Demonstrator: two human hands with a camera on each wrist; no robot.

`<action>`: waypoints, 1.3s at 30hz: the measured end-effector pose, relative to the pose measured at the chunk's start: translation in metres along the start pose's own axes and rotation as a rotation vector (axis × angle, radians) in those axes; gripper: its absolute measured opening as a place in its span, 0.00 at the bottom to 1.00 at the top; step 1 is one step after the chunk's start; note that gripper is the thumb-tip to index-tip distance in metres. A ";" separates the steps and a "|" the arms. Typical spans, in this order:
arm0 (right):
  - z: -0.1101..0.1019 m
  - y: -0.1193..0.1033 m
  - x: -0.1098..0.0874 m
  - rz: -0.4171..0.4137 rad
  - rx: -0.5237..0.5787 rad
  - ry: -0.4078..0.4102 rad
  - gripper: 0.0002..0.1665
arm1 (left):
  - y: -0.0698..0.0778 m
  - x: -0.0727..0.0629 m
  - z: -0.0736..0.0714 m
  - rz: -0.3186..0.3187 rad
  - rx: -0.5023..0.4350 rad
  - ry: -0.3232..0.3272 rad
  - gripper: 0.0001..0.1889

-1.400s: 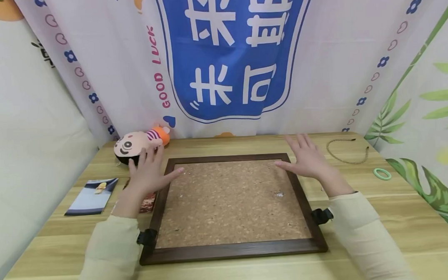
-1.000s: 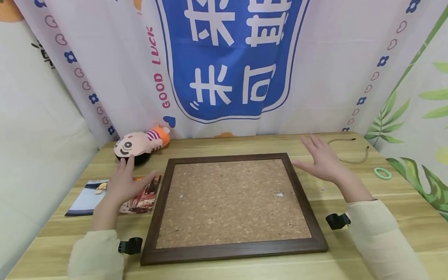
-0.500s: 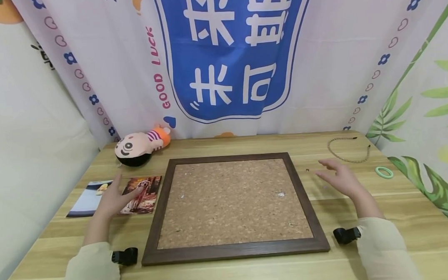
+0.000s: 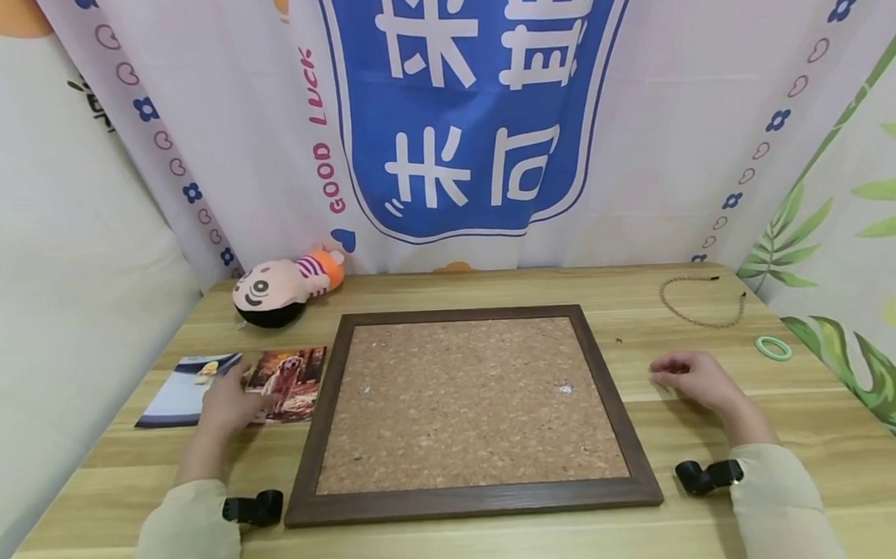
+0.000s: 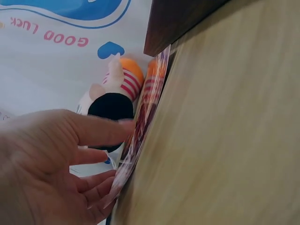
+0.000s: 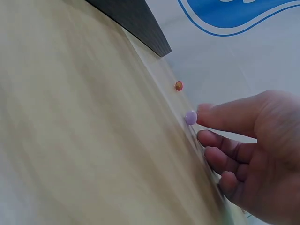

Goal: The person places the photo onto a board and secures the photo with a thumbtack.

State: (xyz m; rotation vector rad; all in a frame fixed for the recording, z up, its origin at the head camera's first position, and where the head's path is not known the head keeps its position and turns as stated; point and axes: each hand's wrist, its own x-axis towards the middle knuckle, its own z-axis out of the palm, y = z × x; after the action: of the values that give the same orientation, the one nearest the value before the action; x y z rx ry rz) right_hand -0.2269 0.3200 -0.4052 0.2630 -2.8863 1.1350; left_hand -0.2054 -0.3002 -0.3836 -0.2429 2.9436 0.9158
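Note:
My left hand [image 4: 228,402] is over the photo of a dog [image 4: 291,386], at its left edge. In the left wrist view the thumb is over the photo and the other fingers touch its near edge; no pinch shows. My right hand [image 4: 696,377] is low over the table, right of the framed corkboard [image 4: 468,404]. In the right wrist view its thumb and forefinger tips are beside a purple thumbtack [image 6: 191,117], with a gap between them; in the head view the hand hides that tack. A red-rimmed thumbtack [image 6: 178,86] lies farther off, small in the head view.
Left of the dog photo lies a pale card [image 4: 179,400] with a dark top. A plush doll [image 4: 283,291] lies at the back left. Toward the right are a braided band [image 4: 674,303] and a green ring [image 4: 774,348]. A printed curtain [image 4: 609,181] hangs behind the table.
Both hands have moved apart from above the corkboard and come down: the left to the dog photo's edge, the right to the purple thumbtack. The right fingers have drawn closer together.

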 end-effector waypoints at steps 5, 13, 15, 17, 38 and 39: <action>0.004 0.001 0.001 0.002 0.008 0.011 0.10 | -0.005 0.002 0.005 0.003 -0.021 0.026 0.37; 0.008 0.003 0.001 0.014 0.002 0.036 0.06 | -0.008 0.000 0.002 0.044 -0.020 0.076 0.32; 0.008 0.003 0.001 0.020 0.016 0.043 0.07 | -0.007 -0.002 0.000 0.039 -0.032 0.087 0.29; 0.007 0.002 0.001 0.017 0.032 0.055 0.07 | -0.005 -0.003 -0.001 0.011 -0.078 0.079 0.27; -0.019 -0.017 0.003 0.090 0.127 0.031 0.22 | -0.005 -0.015 -0.021 -0.036 -0.494 0.037 0.29; -0.020 -0.018 0.003 0.089 0.122 0.026 0.21 | -0.003 -0.016 -0.022 -0.027 -0.506 0.028 0.30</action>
State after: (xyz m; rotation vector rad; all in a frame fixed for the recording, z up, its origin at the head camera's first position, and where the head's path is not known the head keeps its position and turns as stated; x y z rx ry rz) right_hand -0.2275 0.3203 -0.3786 0.1232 -2.8365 1.3213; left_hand -0.1895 -0.3130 -0.3654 -0.3118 2.6674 1.6503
